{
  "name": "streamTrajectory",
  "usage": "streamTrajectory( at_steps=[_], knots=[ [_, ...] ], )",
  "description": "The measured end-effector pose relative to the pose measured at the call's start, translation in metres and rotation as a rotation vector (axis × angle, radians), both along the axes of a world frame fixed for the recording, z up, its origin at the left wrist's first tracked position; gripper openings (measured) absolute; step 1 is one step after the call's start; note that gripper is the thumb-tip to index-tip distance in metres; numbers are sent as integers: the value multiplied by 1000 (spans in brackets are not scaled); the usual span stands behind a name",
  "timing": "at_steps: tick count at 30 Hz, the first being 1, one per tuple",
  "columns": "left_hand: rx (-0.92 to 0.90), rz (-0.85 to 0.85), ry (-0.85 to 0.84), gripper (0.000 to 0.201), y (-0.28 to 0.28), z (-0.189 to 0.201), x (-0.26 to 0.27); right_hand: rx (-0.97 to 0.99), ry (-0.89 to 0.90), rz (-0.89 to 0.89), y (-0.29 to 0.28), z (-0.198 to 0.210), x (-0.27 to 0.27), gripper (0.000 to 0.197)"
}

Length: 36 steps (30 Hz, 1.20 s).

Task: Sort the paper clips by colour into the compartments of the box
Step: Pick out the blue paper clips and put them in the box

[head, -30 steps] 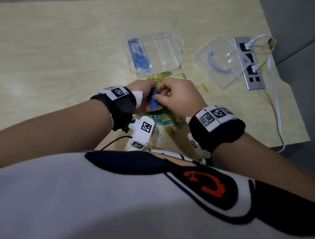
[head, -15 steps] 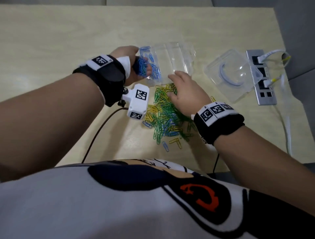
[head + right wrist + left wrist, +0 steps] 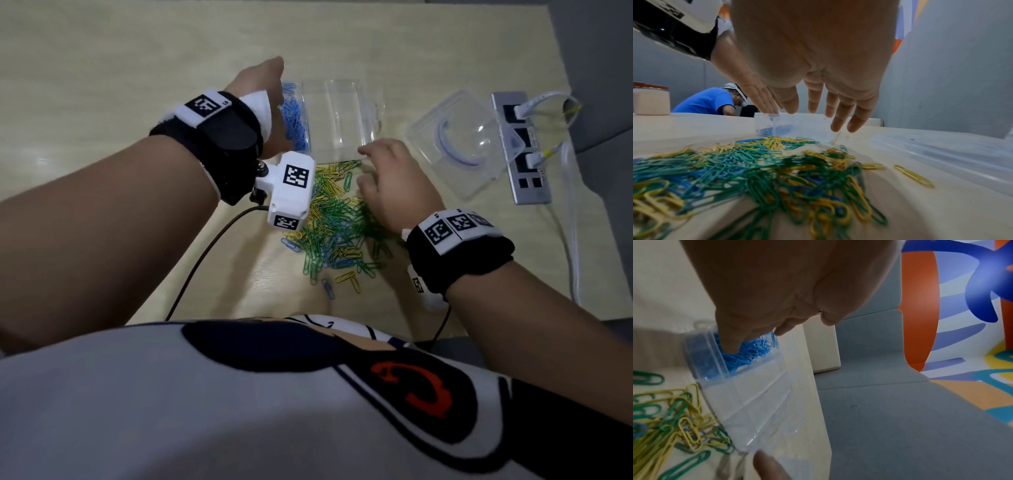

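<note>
A clear compartment box (image 3: 342,116) lies on the table; its left compartment holds blue paper clips (image 3: 294,123), the others look bare. My left hand (image 3: 270,99) hovers over that compartment. In the left wrist view its fingers (image 3: 731,344) hang loose, with the thumb tip touching the blue clips (image 3: 750,353). A mixed pile of green, yellow and blue clips (image 3: 335,219) lies in front of the box. My right hand (image 3: 383,178) is above the pile's far edge, by the box's front wall (image 3: 813,126), fingers (image 3: 813,107) spread and holding nothing.
The box's clear lid (image 3: 459,144) lies to the right, next to a grey USB hub (image 3: 524,161) with white cables (image 3: 575,222) along the table's right edge. A black cable (image 3: 198,260) runs under my left arm. Across the table sits a person in blue (image 3: 707,102).
My left hand carried a bunch of blue clips from the pile to the box's left compartment and has let them go. My right hand left it and moved to the pile's far edge.
</note>
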<state>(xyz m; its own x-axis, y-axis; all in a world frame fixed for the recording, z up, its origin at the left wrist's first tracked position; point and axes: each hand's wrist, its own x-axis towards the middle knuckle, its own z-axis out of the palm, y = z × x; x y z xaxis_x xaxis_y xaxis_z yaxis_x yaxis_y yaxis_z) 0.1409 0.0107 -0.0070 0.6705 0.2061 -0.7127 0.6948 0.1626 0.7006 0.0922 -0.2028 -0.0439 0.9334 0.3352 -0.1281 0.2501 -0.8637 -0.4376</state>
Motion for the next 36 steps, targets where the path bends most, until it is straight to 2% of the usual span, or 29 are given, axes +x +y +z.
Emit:
streamTrajectory(
  at_steps=[1,4,6,7,9,11,12,13,15,16,21,24,26,29,32,36],
  knots=[
    [-59,37,-4,53,-4,7,-3,-3,-2,-21,-5,0,-1,39],
    [30,-18,-65,22,-1,9,-9,-28,-23,-69,-12,0,-5,34],
    [235,-55,-136,5,6,5,-13,-57,-38,-54,-10,2,-5,32],
    [388,-93,-158,3,7,5,-16,-72,-47,-36,-7,4,-4,31],
    [686,-169,-163,12,12,-1,-17,-88,-59,7,2,8,-1,31],
    [792,-233,-91,37,15,-6,-15,-86,-64,59,14,13,3,32],
    [780,-286,-53,43,16,-8,-14,-84,-63,92,20,15,5,34],
    [737,-345,-36,37,16,-8,-14,-85,-61,128,26,16,7,37],
    [666,-428,-20,11,17,-14,-13,-117,-61,199,36,17,13,47],
    [649,-445,-20,6,16,-16,-16,-147,-59,228,40,17,17,51],
    [583,-473,-24,14,10,-20,-23,-351,-1,333,56,2,29,61],
    [577,-487,-20,15,9,-19,-24,-404,83,340,63,-4,37,88],
    [548,-474,-17,17,9,-20,-23,-361,66,311,64,-1,44,98],
    [502,-461,-11,21,11,-21,-22,-284,23,274,59,3,51,93],
    [474,-464,-13,20,12,-21,-21,-312,37,294,58,3,52,83],
    [453,-461,-17,19,10,-19,-21,-392,84,375,65,-2,49,91]
  ],
)
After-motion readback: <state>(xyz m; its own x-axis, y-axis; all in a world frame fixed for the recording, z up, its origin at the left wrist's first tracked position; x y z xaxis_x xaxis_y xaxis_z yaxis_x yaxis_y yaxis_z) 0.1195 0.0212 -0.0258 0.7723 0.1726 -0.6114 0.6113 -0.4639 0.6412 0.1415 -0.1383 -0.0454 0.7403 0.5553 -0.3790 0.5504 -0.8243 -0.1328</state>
